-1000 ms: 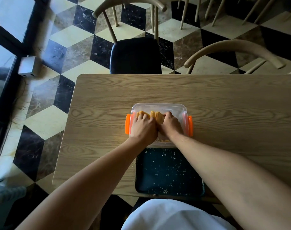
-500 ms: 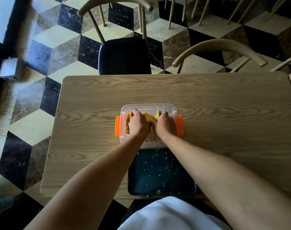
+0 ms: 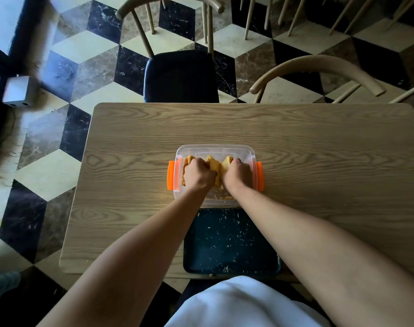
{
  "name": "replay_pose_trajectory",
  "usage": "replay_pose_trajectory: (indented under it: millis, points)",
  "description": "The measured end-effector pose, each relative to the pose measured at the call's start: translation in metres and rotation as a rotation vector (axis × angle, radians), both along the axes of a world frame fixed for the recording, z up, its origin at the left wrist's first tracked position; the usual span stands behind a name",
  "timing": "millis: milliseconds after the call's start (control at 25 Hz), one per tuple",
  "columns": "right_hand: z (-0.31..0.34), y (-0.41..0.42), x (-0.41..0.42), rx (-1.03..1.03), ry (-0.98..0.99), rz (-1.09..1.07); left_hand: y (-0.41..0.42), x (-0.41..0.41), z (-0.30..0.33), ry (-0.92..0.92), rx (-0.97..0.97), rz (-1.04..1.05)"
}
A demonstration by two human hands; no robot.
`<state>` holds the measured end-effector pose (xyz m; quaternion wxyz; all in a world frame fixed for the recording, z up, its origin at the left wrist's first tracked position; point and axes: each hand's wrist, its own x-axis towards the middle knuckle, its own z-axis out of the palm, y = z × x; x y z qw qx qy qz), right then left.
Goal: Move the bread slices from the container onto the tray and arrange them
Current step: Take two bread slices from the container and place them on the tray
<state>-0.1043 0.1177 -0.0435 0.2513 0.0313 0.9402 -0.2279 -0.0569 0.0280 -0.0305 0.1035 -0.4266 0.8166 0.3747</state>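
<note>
A clear plastic container [image 3: 215, 148] with orange side clips sits mid-table and holds several yellow bread slices [image 3: 213, 165] standing on edge. My left hand [image 3: 197, 175] is inside it, fingers curled around slices at the left. My right hand [image 3: 239, 174] is inside too, closed on slices at the right. A dark blue tray [image 3: 229, 244] speckled with crumbs lies just in front of the container, near the table's front edge, with no bread on it.
The wooden table [image 3: 319, 161] stretches wide to the right. A black-seated chair [image 3: 181, 76] stands at the far side, another chair's curved back [image 3: 319, 64] to its right. The floor is checkered tile. A white garment [image 3: 236, 303] covers my lap.
My hands have spread slightly apart inside the container, and the slices between them show more. The camera view has shifted a little.
</note>
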Motion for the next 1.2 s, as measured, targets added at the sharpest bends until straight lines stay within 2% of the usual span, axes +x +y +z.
replay_pose_trajectory:
  millis: [160, 360, 521, 641, 761, 921, 1081, 1202]
  points:
    - [0.016, 0.006, 0.003, 0.024, 0.075, 0.106, 0.001, 0.007, 0.012, 0.092, 0.02, 0.026]
    - [0.047, 0.017, 0.009, -0.048, 0.237, 0.054, -0.002, 0.017, 0.033, 0.234, 0.103, 0.107]
    - [0.07, 0.035, 0.019, -0.109, 0.276, 0.033, -0.009, 0.033, 0.05, 0.321, 0.113, 0.137]
    - [0.088, 0.058, 0.027, -0.19, 0.234, -0.067, -0.013, 0.056, 0.057, 0.411, 0.284, 0.193]
    - [0.101, 0.083, 0.042, -0.36, 0.168, -0.136, -0.017, 0.086, 0.064, 0.478, 0.503, 0.297]
    - [0.098, 0.126, 0.083, -0.559, 0.097, -0.233, -0.017, 0.147, 0.065, 0.512, 0.729, 0.304]
    - [0.057, 0.17, 0.126, -0.606, -0.087, -0.296, -0.006, 0.205, 0.045, 0.436, 0.853, 0.342]
    - [0.021, 0.185, 0.139, -0.512, -0.221, -0.395, 0.014, 0.216, 0.02, 0.285, 0.886, 0.4]
